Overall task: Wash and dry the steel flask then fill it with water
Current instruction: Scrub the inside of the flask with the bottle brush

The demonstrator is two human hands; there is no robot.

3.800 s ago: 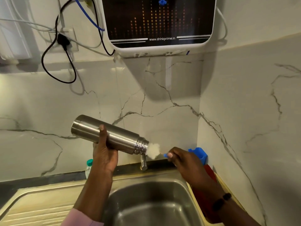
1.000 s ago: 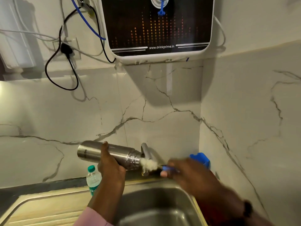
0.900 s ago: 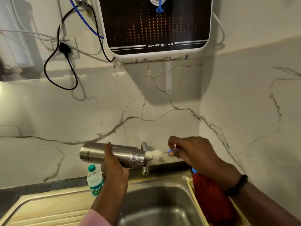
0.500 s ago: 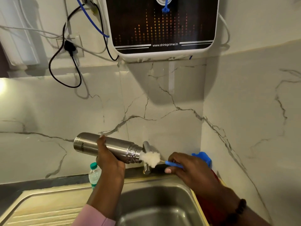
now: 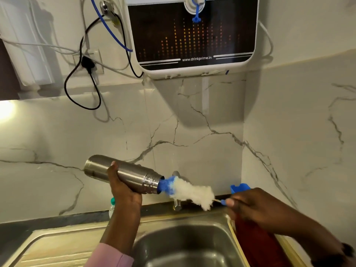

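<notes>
Head view, only view. Steel flask held nearly level above the sink, base to the left and slightly raised, open mouth to the right and tilted a little down. Body is brushed steel, plain cylinder with a flat base; neck end narrower, ringed with threads, brighter polish there; no cap on it. Left hand grips the flask from below at mid-body, thumb lying up over the near side, fingers curled round the barrel. Bottle brush reaches from the mouth out to the right: blue bristle tip just at the flask opening, a long white fluffy section fully outside, then a thin wire stem into a blue handle. Right hand pinches that handle at its near end, fingertips pressed together on it; hand somewhat blurred. Steel tap stands behind the brush at the back rim of the sink. Small plastic bottle with a green cap on the dark desk, partly hidden behind the left wrist. Red container with a blue part at its top sits right of the sink. Water purifier on the marble wall above, cables to its left.
</notes>
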